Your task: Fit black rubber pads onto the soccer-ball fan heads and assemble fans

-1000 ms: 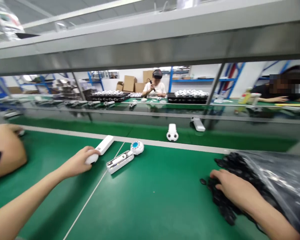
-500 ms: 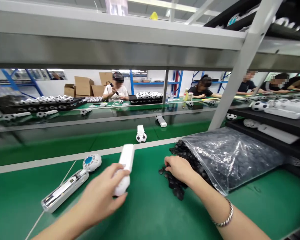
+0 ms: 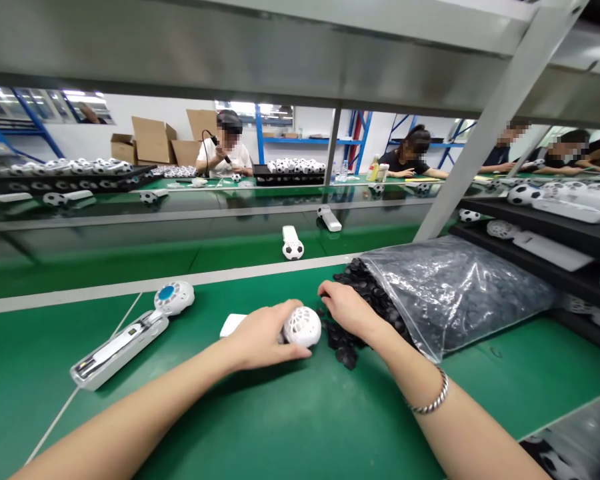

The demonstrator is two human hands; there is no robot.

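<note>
Green surface [image 3: 380,413]: round-headed white plastic device [image 3: 303,327] near middle, clasped in left hand [image 3: 265,337]; right hand [image 3: 350,310] apart, at loose black pieces [image 3: 344,347], grip unclear. Left side: opened white device [image 3: 125,347]. Far edge: black-filled clear plastic bag [image 3: 460,293], grey slanted post [image 3: 490,137] behind. Far right corner: black trays [image 3: 500,212], white devices [image 3: 553,248] inside.

Wears a silver-coloured bracelet [image 3: 441,400] around the right forearm [image 3: 413,371], well back from the right hand [image 3: 349,310]: rope-twisted, rounded, dark between bright ridges. Shows bare left hand [image 3: 265,335] and bare left forearm [image 3: 165,403] directly behind it.
</note>
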